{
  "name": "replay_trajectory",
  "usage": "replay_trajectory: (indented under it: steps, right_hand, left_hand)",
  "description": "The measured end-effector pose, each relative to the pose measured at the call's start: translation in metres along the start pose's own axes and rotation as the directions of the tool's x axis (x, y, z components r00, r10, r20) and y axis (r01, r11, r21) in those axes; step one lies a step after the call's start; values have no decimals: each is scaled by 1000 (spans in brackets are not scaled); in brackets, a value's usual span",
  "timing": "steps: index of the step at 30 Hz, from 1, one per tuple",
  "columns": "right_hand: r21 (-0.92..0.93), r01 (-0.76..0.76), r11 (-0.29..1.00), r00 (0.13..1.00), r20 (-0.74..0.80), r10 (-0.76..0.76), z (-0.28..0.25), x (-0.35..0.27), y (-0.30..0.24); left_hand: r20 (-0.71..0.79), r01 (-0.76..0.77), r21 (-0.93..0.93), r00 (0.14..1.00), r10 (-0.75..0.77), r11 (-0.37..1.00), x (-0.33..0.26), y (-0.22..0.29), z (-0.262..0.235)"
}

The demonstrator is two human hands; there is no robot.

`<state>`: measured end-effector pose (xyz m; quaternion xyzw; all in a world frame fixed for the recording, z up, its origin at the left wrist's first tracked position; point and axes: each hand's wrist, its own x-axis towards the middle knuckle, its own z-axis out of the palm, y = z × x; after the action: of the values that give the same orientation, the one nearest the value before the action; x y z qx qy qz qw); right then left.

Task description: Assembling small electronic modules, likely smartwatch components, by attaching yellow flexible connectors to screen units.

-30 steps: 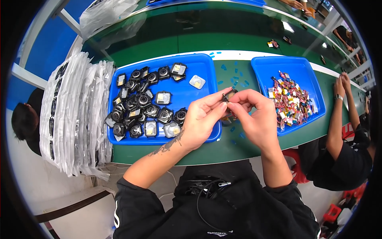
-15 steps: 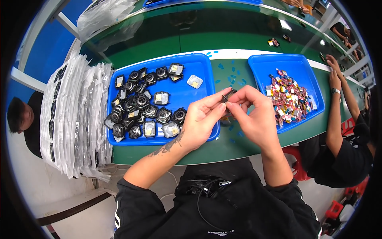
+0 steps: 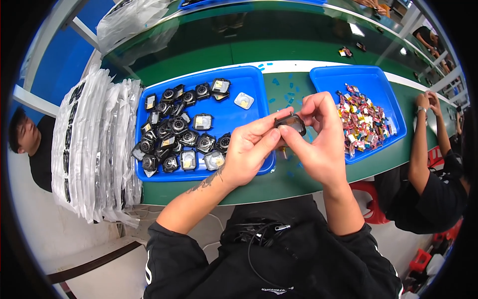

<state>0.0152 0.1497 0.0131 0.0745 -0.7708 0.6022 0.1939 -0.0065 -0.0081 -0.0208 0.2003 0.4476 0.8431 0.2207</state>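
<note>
Both my hands meet above the green table's front edge, pinching one small dark square watch body [image 3: 290, 121] between them. My left hand [image 3: 249, 149] grips it from the left with thumb and forefinger. My right hand [image 3: 318, 137] holds it from the right, fingers curled over its top. Just left of my hands lies a blue tray [image 3: 249, 107] holding several more dark watch bodies [image 3: 179, 132]. A second blue tray [image 3: 368, 82] to the right holds a heap of small colourful packets [image 3: 363, 119].
A thick stack of clear plastic bags [image 3: 94, 149] hangs over the table's left end. Small blue scraps [image 3: 289, 92] dot the green table [image 3: 259, 50] between the trays. A seated person's arms [image 3: 423, 144] rest at the right; another person [image 3: 30, 144] sits at the left.
My hands stay together on the watch body, which now shows more plainly between my fingertips. The person on the right has shifted their arms.
</note>
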Motion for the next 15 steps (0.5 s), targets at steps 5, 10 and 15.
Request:
replay_trajectory:
  steps: [5,10,15]
  right_hand:
    - [56,-3,998,999,-31,4,4,4,0]
    - [32,4,999,999,-37,-3,3,-2,2]
    - [246,-95,965,984,-124,128,-11,-22,-5]
  left_hand:
    - [16,-39,2,999,39,999,3,1,0]
    - [-5,-42,-47,999,42,998,2,2,5]
    - [-137,-130,3,982,129,992,5,7,10]
